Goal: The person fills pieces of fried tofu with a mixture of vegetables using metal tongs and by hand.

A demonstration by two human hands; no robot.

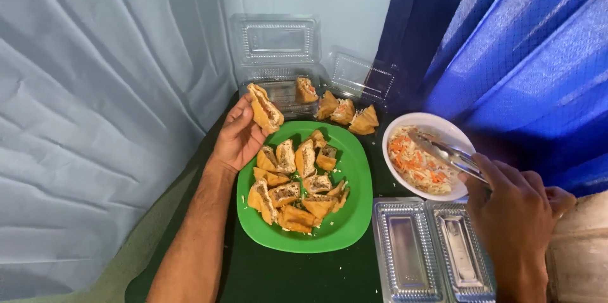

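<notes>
While gripping a cut pastry [264, 108] between thumb and fingers, left hand [237, 138] hovers just past the plate's [354, 214] far-left rim, cut face turned up and toward the right. Lies well apart from the salad: bowl [437, 120] sits off the plate's right edge, nearer the right hand [516, 214]. Right hand closed around tongs [446, 151], long axis running from the hand at near right up and leftward, tips over the shredded slaw [415, 167] inside the bowl. Whether tips pinch any slaw cannot be told. So filling lies to the right of the held pastry, across the plate of pastry pieces [294, 189]. Clear boxes [275, 43] stand at the table's far edge, more empty boxes [430, 252] at its near right.
</notes>
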